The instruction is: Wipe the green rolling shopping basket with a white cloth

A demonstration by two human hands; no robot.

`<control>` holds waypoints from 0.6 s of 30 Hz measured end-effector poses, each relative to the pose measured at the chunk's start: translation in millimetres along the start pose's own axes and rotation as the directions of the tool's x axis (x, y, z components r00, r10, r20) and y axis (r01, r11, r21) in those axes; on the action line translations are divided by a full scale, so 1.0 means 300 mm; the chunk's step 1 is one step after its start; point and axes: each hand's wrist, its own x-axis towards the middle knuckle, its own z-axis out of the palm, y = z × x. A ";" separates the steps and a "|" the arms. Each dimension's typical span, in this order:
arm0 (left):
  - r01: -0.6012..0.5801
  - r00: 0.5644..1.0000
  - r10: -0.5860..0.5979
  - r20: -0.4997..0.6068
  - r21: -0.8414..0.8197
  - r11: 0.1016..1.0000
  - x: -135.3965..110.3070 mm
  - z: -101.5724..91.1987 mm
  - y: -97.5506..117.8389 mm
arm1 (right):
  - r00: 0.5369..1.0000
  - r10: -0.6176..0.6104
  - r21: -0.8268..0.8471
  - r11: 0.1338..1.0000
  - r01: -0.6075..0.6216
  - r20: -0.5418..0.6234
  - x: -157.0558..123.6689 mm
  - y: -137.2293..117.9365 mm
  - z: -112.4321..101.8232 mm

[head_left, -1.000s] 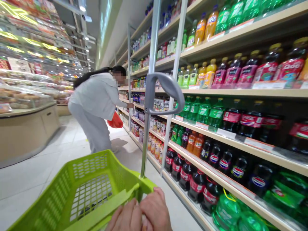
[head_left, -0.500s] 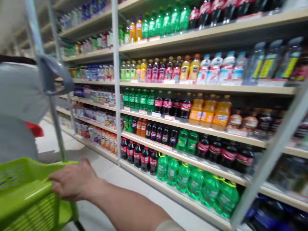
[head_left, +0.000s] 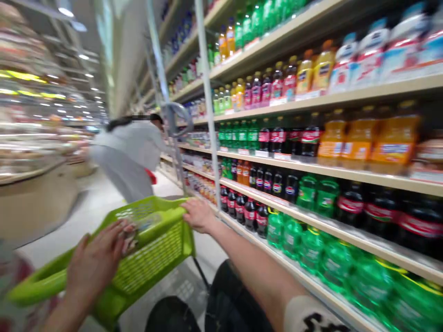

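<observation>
A lime-green shopping basket (head_left: 155, 252) on a trolley frame stands in front of me, tilted, and its grey pull handle (head_left: 177, 118) rises behind it. My right hand (head_left: 198, 215) is closed over the basket's far right corner rim. My left hand (head_left: 96, 263) lies on the near side of the basket with its fingers stretched over the mesh wall. The hand is somewhat blurred and nothing shows in it. I cannot see into the basket clearly.
Long shelves (head_left: 311, 167) of soft-drink bottles run along the right, the lowest row near floor level. A person in white (head_left: 128, 152) bends toward the shelves ahead in the aisle, holding something red. A curved display counter (head_left: 34, 198) stands at the left.
The view swung right to the shelves and back left. The basket now sits further from me, my left hand is on its near side, and my right hand stays on its rim.
</observation>
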 end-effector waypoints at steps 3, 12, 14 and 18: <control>0.234 0.972 -0.230 -0.046 0.146 0.961 -0.011 -0.002 -0.096 | 0.999 0.000 0.002 1.000 0.000 -0.055 -0.017 0.030 0.051; 0.030 0.994 -0.031 0.100 0.015 0.999 0.112 0.146 0.224 | 0.993 -0.015 -0.122 0.993 0.000 -0.119 -0.042 0.004 0.090; -0.002 0.996 0.002 0.094 -0.001 1.000 0.073 0.120 0.151 | 0.991 0.003 -0.130 0.991 -0.020 -0.133 -0.041 0.007 0.095; 0.227 0.974 -0.226 -0.026 0.039 0.973 -0.065 0.012 -0.076 | 0.985 0.007 -0.128 0.991 -0.030 -0.175 -0.037 -0.002 0.127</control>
